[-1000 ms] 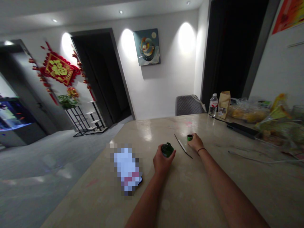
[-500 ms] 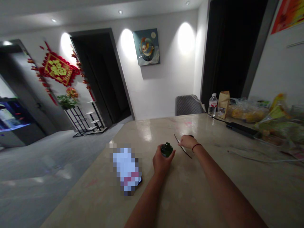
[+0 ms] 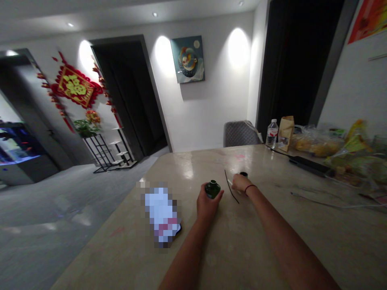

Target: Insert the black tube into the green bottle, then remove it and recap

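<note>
My left hand [image 3: 207,203] is wrapped round a small dark green glass bottle [image 3: 213,189], which stands upright with its mouth uncovered. To its right, my right hand [image 3: 240,183] is closed, with a thin white stick [image 3: 230,182] poking out at the fingertips. This stick reaches toward a thin, slightly curved dark strand [image 3: 231,189] between the two hands; whether they are joined I cannot tell. Just behind my right hand is a small black round piece [image 3: 243,174], partly hidden by the hand. A phone-like object [image 3: 163,215], blurred out, lies left of my left hand.
The pale stone table [image 3: 121,245] has its edge on the left. At the right stand a water bottle [image 3: 272,135] and a paper bag [image 3: 286,133], near plastic bags [image 3: 314,143], a black power strip [image 3: 311,166] and a white cable [image 3: 317,203]. A grey chair [image 3: 242,134] stands beyond.
My right hand has shifted slightly right and toward me. The dark strand has turned steeper, and more of the black round piece shows. My left hand still holds the bottle.
</note>
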Available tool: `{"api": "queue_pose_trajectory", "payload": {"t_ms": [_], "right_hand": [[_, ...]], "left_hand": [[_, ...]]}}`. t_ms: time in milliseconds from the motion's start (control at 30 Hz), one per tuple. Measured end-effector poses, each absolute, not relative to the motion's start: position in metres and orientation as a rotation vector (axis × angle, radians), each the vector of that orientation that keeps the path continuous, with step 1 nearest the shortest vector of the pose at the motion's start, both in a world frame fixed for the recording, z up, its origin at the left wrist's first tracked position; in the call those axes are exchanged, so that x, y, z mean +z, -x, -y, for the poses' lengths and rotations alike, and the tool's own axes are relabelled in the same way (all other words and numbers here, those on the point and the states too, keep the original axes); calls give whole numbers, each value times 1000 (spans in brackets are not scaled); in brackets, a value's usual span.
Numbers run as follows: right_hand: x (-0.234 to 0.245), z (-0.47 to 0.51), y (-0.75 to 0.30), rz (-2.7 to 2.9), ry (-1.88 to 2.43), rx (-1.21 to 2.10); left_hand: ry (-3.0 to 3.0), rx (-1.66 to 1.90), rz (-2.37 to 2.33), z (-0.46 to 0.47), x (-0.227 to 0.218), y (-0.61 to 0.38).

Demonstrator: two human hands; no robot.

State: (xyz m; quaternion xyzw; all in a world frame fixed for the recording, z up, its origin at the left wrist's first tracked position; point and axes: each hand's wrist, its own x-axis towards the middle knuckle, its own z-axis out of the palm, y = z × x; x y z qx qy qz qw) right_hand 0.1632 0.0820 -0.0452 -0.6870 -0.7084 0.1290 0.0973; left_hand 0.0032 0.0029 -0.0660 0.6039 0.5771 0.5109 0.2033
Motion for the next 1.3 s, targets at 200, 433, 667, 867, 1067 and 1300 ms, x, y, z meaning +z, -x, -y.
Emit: {"api": "queue_pose_trajectory", "payload": {"t_ms": [200, 433, 667, 867, 1067, 1300], "right_hand": [[-14, -77, -164, 2070, 1747, 489], [23, -64, -163, 1791, 1355, 534], [39, -53, -151, 1579, 1023, 663], [34, -53, -140, 1669, 1039, 645], [37, -46, -133, 1729, 1084, 558], [37, -41, -130, 1889, 1153, 502]], "left_hand": [[-1683, 1396, -1600, -4, -67, -2], [-1693, 1411, -1578, -4, -68, -3], [-1703, 1408, -1597, -5, -69, -3], [-1699, 1410, -1576, -5, -69, -3], [-1687, 1414, -1579, -3, -67, -3], [-1719, 1409, -1575, -4, -68, -3]]}}
